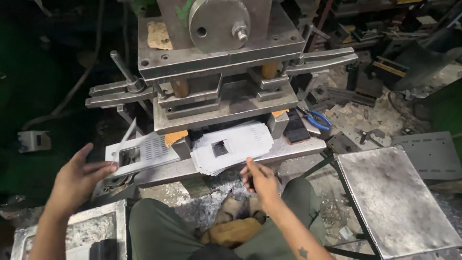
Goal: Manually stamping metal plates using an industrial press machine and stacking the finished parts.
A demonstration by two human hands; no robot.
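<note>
At lower centre of the frame the right hand [260, 179] pinches the near edge of a stack of punched sheet-metal blanks [231, 147] lying on the press bed [298, 147], just under the die block [226, 103]; reaching further in could put the fingers under the die. At left, the left hand [79, 175], its grip spread, touches a slotted metal plate [144, 154] by its thin edge, which looks sharp enough to cut bare skin or slide off the bed.
</note>
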